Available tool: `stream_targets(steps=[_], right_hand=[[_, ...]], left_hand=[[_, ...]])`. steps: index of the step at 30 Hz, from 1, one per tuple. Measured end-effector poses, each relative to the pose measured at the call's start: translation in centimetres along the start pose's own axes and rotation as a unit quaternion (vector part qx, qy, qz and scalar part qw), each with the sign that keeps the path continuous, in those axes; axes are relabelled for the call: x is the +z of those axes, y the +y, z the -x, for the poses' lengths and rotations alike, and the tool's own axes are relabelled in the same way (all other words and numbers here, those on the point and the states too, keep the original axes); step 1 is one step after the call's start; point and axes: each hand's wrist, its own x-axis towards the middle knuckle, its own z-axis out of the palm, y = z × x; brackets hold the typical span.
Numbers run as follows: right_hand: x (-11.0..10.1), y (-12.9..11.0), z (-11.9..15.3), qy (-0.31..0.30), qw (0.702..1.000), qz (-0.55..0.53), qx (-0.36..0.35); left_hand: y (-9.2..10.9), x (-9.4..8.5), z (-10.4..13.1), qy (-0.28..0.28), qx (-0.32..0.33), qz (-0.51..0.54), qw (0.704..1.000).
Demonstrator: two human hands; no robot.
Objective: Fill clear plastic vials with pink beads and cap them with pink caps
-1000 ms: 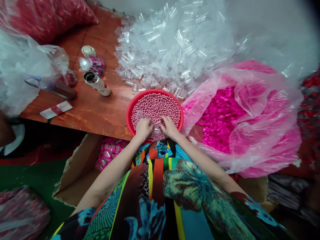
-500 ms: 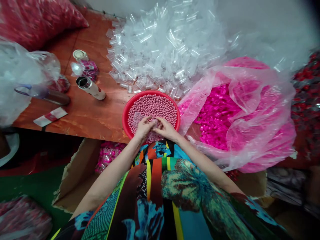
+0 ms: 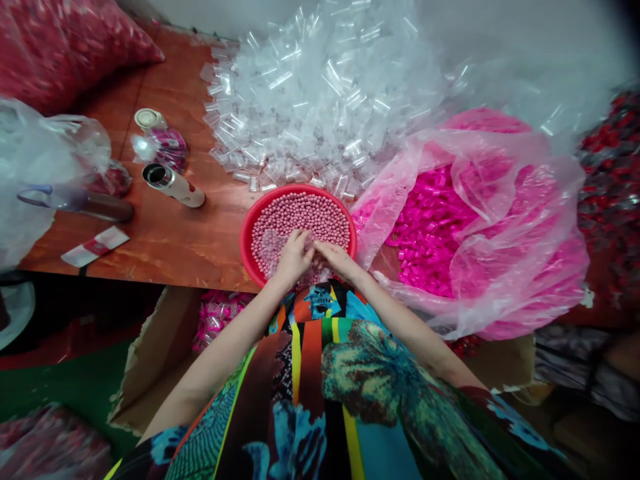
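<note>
A red basin (image 3: pixel 246 243) full of small pink beads (image 3: pixel 300 212) stands at the table's near edge. My left hand (image 3: pixel 296 255) is closed over its near part, with fingers bent and pinched. My right hand (image 3: pixel 336 257) meets it from the right, its fingertips touching or almost touching the left ones. What lies between the fingers is too small and covered to make out. Several clear plastic pieces (image 3: pixel 271 245) lie on the beads beside my left hand.
Behind the basin a big heap of clear plastic tubes (image 3: pixel 320 100) covers the table (image 3: pixel 165 247). To the right sits an open bag of bright pink caps (image 3: pixel 430 233). A tumbler (image 3: pixel 175 185) and a bottle (image 3: pixel 95 200) are on the left. An open carton (image 3: pixel 155 353) stands below the edge.
The view has shifted slightly. My left hand has turned so its back faces up more, and my right fingers have drawn in flatter against it. Both hands stay over the basin.
</note>
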Motion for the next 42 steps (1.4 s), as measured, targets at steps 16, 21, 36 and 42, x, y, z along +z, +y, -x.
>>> stream_targets(steps=[16, 21, 36, 42], right_hand=[[-16.5, 1.1, 6.2, 0.468, 0.87, 0.147, -0.046], [-16.3, 3.6, 3.6, 0.449, 0.879, 0.163, -0.002], [-16.2, 4.7, 1.1, 0.479, 0.868, 0.126, -0.033], [-14.4, 2.1, 5.4, 0.417, 0.888, -0.101, -0.164]], left_hand=[[-0.8, 4.5, -7.4, -0.103, -0.032, -0.09, 0.99], [-0.8, 4.1, -7.6, -0.096, -0.064, 0.019, 0.993], [4.4, -0.4, -0.4, -0.133, -0.223, 0.489, 0.833], [5.4, -1.1, 0.1, -0.182, -0.25, 0.569, 0.762]])
